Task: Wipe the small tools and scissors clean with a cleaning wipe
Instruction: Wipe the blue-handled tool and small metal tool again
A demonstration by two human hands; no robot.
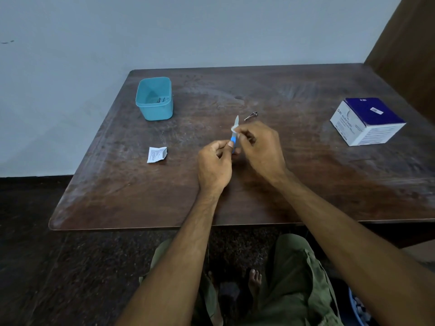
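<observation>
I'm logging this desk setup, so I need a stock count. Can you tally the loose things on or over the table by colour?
Blue or teal: 2, the teal tub and the blue-handled tool
White: 2, the wipe and the torn wrapper
Blue and white: 1, the swab box
Metal: 1, the nail clipper
Total: 6; what lies in the tub is too dim to count.

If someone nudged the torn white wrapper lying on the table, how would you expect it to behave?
The torn wrapper looks thin and flat, so it probably slides easily or flutters. Its ragged, curled edge suggests it is floppy and crumples when pinched. It is likely very light.
</observation>
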